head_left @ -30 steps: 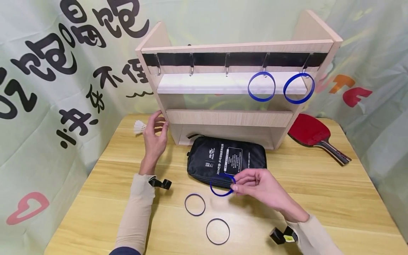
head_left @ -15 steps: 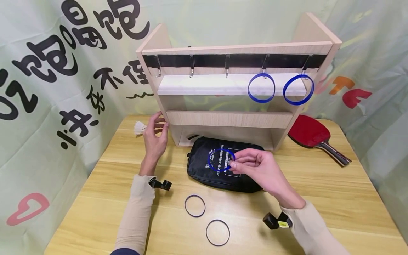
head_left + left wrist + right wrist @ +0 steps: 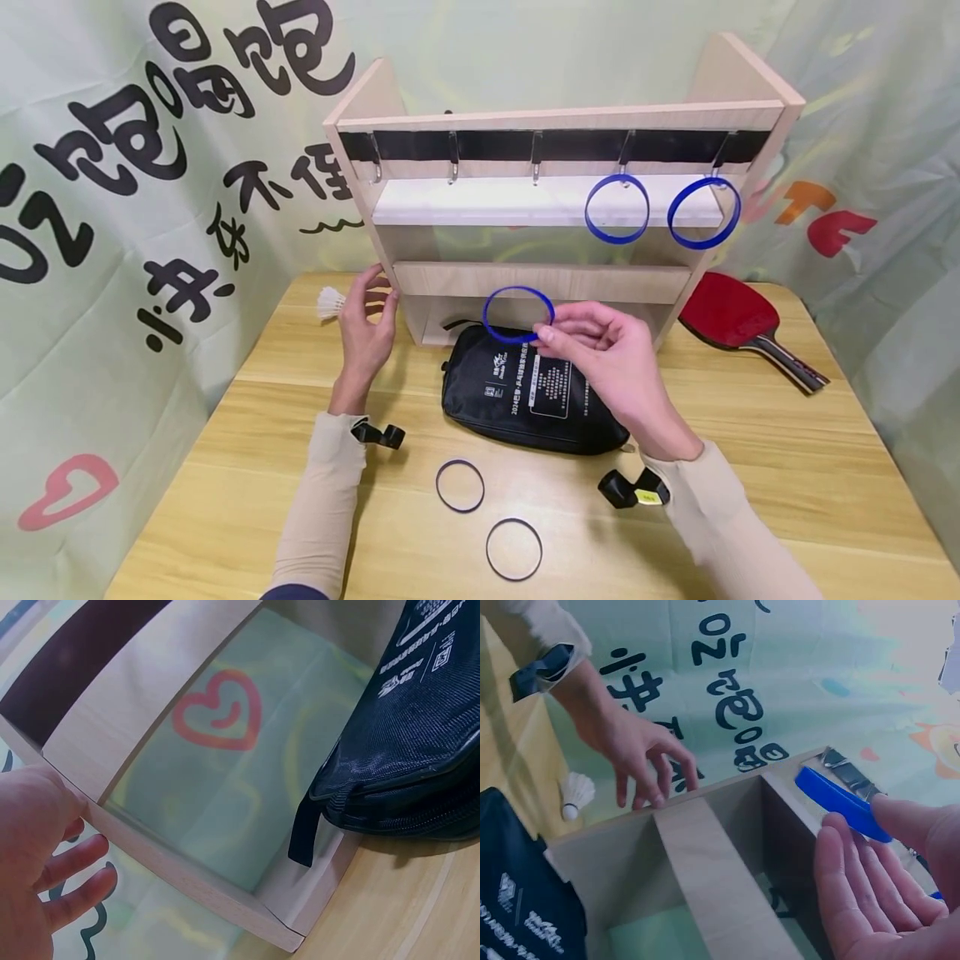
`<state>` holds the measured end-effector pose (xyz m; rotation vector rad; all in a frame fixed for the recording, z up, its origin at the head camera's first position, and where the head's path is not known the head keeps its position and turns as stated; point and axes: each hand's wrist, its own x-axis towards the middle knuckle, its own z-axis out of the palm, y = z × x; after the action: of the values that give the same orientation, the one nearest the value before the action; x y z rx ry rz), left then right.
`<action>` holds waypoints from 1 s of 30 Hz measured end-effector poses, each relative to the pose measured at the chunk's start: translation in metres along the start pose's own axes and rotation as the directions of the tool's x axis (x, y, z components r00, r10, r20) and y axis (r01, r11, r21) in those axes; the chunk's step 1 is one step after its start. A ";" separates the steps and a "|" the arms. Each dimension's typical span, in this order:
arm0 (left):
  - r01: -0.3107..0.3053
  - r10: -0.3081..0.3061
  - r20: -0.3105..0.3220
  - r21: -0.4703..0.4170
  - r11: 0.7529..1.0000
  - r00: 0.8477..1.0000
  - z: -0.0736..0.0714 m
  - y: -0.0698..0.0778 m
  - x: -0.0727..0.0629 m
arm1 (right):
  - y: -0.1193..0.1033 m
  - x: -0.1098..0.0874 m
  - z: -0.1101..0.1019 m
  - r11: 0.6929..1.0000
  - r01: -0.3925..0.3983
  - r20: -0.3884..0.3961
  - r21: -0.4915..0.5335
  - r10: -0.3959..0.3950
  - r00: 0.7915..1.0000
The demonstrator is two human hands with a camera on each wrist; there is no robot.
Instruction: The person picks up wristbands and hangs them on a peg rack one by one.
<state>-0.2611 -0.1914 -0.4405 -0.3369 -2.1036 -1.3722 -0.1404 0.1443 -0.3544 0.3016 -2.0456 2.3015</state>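
Observation:
In the head view my right hand (image 3: 611, 358) pinches a blue ring (image 3: 508, 339) between thumb and fingers, above a black zippered case (image 3: 487, 408). The right wrist view shows the ring (image 3: 840, 804) edge-on. My left hand (image 3: 367, 321) touches the left side panel of a wooden shelf rack (image 3: 540, 279), fingers relaxed and apart; part of its contact is hidden. Along the rack's black strip (image 3: 495, 146) hang several metal hooks. Two blue rings hang at the right, one ring (image 3: 617, 240) on the fourth hook, another ring (image 3: 705, 244) on the last.
Two thin rings lie on the table: one ring (image 3: 461, 510) nearer the case, the other ring (image 3: 513, 579) closer to me. A shuttlecock (image 3: 328, 303) sits left of the rack. A red table tennis bat (image 3: 731, 310) lies right of it. Printed cloth (image 3: 187, 358) hangs behind.
My right hand has lifted the blue ring up and forward, from the case's front edge to just below the rack's lower board. My left hand stays at the side panel.

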 end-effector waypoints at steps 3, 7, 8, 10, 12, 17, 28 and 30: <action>-0.010 0.010 -0.002 0.004 1.000 1.000 0.000 0.000 0.001 | -0.005 0.006 0.004 0.998 0.038 -0.040 0.046 -0.036 0.999; -0.017 0.017 -0.005 0.009 1.000 1.000 0.000 -0.001 0.002 | -0.009 0.015 0.009 0.991 0.097 -0.084 0.087 -0.090 0.992; -0.014 0.014 -0.005 0.008 1.000 1.000 0.000 -0.001 0.002 | -0.010 0.018 0.010 0.989 0.115 -0.094 0.092 -0.106 0.990; -0.005 0.005 -0.006 0.003 1.000 1.000 0.000 -0.001 0.002 | -0.010 0.021 0.012 0.984 0.149 -0.114 0.093 -0.138 0.984; 0.006 -0.006 -0.004 0.000 1.000 1.000 0.000 -0.001 0.001 | -0.011 0.024 0.014 0.976 0.190 -0.135 0.102 -0.176 0.975; 0.016 -0.016 -0.003 -0.005 1.000 1.000 0.000 -0.001 0.001 | -0.016 0.033 0.019 0.950 0.280 -0.183 0.140 -0.253 0.950; -0.019 0.019 -0.006 -0.007 1.000 1.000 0.000 0.000 0.000 | -0.023 0.055 0.031 0.866 0.434 -0.284 0.249 -0.364 0.887; -0.022 0.022 -0.004 -0.004 1.000 1.000 0.000 0.000 0.000 | -0.023 0.059 0.033 0.858 0.445 -0.303 0.258 -0.365 0.880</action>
<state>-0.2610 -0.1910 -0.4404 -0.3577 -2.0879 -1.3630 -0.1910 0.1092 -0.3182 0.3982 -1.3311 2.2516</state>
